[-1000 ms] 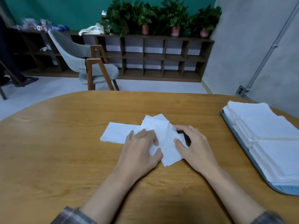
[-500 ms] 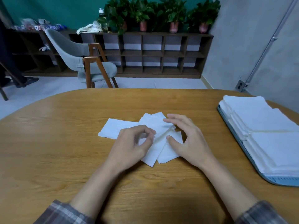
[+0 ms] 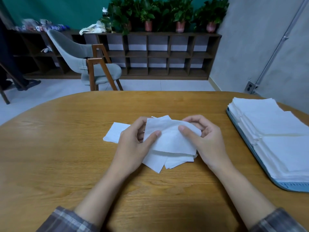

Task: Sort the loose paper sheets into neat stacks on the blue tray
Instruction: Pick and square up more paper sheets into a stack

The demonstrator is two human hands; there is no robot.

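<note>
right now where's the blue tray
Head view: the blue tray sits at the table's right edge, loaded with paper stacks, right of the right hand holding a loose sheet.

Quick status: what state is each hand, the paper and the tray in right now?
left hand: pinches the left edge of the lifted sheet
right hand: pinches its right side
lifted sheet: held up, bowed between both hands
loose sheets: scattered, overlapping on the table
blue tray: at right, loaded
stacks: neat, flat on the tray
</note>
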